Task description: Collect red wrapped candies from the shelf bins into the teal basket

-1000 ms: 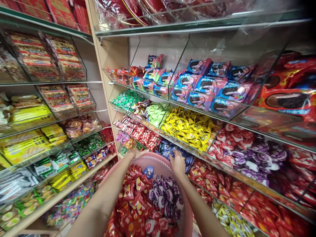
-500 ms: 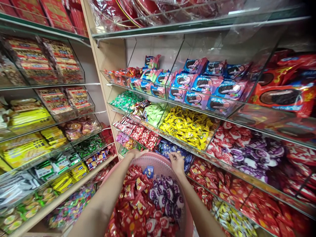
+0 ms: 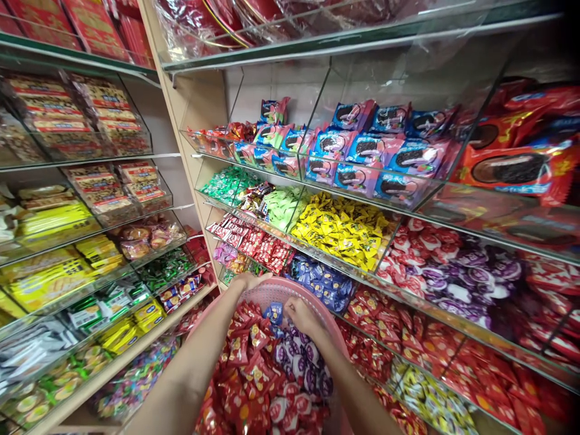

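A round pink perforated basket [image 3: 324, 305] stands in front of me, holding red-wrapped candies [image 3: 249, 368], purple-and-white twist-wrapped candies [image 3: 301, 356] and a few blue-wrapped candies [image 3: 274, 313]. My left hand [image 3: 247, 281] is closed on the far left part of its rim, with most of the fingers hidden. Over the inside of the basket is my right hand [image 3: 299, 315], its fingers curled together just right of the blue-wrapped candies. Whether anything is in those fingers I cannot make out. Just beyond the rim lies a bin of blue candies [image 3: 319, 283].
Shelves with clear-fronted bins rise ahead and to the left. Yellow candies [image 3: 342, 226], blue cookie packs [image 3: 362, 148] and purple candies [image 3: 473, 278] fill the right-hand bins. A wooden upright [image 3: 174, 121] separates the two shelf units. Glass edges project close above the basket.
My right hand has moved left and down from the blue candy bin, over the rim, into the basket space. My left hand stays at the rim. More blue shows in the basket.
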### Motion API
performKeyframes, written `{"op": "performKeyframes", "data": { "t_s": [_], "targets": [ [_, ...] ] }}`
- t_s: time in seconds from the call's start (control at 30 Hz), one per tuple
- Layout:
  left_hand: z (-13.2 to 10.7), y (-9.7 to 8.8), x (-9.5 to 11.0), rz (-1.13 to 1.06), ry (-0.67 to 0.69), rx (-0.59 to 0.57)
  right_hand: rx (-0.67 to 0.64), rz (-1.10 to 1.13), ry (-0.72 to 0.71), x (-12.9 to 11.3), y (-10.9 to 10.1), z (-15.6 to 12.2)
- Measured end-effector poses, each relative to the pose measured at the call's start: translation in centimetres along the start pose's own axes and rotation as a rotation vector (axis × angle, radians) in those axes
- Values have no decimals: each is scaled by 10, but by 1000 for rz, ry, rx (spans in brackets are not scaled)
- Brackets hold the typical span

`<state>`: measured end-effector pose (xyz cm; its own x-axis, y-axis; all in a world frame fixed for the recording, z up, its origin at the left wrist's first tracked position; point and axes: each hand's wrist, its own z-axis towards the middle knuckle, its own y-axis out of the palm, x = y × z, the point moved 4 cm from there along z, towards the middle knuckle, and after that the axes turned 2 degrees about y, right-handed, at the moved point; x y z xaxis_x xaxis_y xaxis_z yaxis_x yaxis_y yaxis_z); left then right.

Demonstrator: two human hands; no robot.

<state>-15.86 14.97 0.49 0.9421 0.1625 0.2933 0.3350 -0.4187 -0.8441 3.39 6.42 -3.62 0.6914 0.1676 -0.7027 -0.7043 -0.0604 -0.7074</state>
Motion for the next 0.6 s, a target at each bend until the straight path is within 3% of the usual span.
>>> {"op": "performKeyframes", "data": {
  "t_s": [0.2, 0.37, 0.5, 0.6],
  "targets": [
    [2, 2, -1, 2, 3, -4, -104, -176, 30, 2, 4, -9],
    [2, 2, -2, 11, -2, 8, -195, -298, -22, -11, 25, -24],
    [3, 2, -1, 28, 5, 1, -161, -344, -34, -19, 35, -28],
    [5, 1, -2, 42, 9, 11, -96, -330, -36, -25, 29, -26]
  ]
}}
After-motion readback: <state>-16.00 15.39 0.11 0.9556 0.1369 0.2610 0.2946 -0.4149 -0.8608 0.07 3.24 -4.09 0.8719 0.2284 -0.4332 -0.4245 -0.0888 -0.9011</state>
